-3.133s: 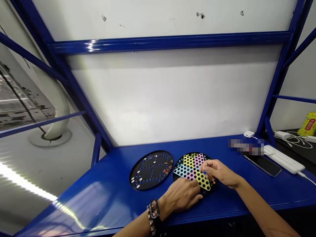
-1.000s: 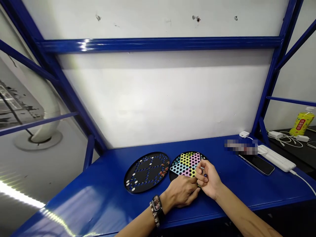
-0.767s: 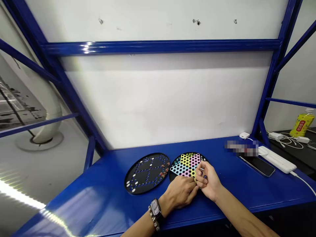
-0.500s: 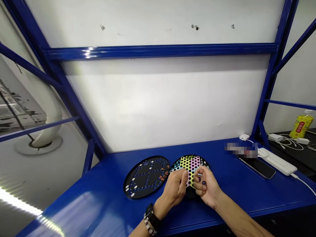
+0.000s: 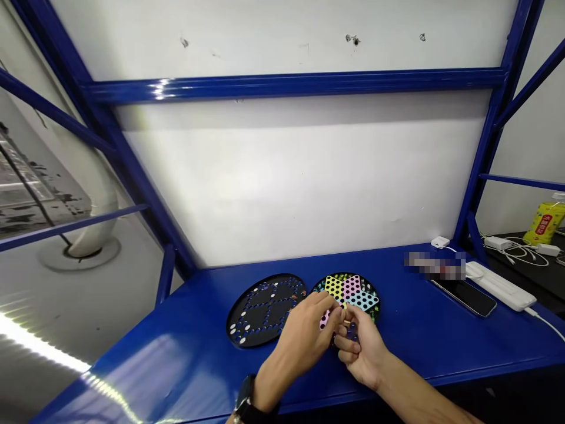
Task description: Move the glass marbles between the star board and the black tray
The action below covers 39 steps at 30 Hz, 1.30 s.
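Observation:
Over the near half of a round Chinese checkers board (image 5: 364,301), my left hand (image 5: 306,333) and my right hand (image 5: 362,347) meet at the fingertips. My right hand is curled, palm up, around small dark blue marbles (image 5: 352,333). The left fingers are pinched together at the right fingertips; what is between them is too small to make out. The board shows a coloured star with dark holes, and glassy marbles lie around its rim. Left of it lies a round black board (image 5: 253,338) with white pieces (image 5: 243,314); my left hand hides its right edge.
Both boards lie on a blue tabletop (image 5: 185,347) with a blue frame (image 5: 300,84) behind. To the right are a phone (image 5: 463,295), a white power strip (image 5: 501,287) and a white adapter (image 5: 440,242). A yellow bottle (image 5: 546,222) and cables stand beyond the frame.
My left hand has moved from a loose fist beside the right hand to touching its fingertips. More of the star's right side shows, and the view has shifted slightly.

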Tool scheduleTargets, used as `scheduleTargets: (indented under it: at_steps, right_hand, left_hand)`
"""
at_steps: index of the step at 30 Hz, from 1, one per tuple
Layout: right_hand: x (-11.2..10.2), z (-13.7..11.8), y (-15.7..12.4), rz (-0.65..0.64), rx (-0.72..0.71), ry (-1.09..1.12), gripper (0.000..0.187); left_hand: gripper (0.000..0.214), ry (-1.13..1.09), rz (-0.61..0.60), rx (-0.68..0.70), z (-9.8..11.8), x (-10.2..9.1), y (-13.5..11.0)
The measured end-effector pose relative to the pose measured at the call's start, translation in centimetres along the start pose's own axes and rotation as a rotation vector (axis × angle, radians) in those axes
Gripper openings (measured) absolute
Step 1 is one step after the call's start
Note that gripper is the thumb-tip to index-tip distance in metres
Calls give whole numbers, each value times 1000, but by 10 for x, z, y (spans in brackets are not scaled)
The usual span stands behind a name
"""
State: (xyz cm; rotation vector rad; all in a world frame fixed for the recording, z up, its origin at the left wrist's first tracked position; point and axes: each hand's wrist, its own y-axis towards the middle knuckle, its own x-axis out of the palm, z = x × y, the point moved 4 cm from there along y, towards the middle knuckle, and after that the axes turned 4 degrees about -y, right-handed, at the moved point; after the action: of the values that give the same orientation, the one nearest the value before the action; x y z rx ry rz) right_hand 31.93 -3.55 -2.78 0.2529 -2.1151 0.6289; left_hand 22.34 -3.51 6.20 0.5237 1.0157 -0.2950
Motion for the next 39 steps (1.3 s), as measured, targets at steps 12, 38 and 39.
scheduleTargets:
  at_steps: [12,38,39]
  right_hand:
    - [-19,-57,-3,74,-257,-8,27]
    - [-8,-20,4,90,-204,-104,28]
    - [-9,-20,5,97,-216,-93,27]
  left_hand:
    - [20,331,-381,115,-7,38,-21]
    - [26,292,-406,-56,-5,55,-18]
    - [26,269,-387,-84,-7,57,-17]
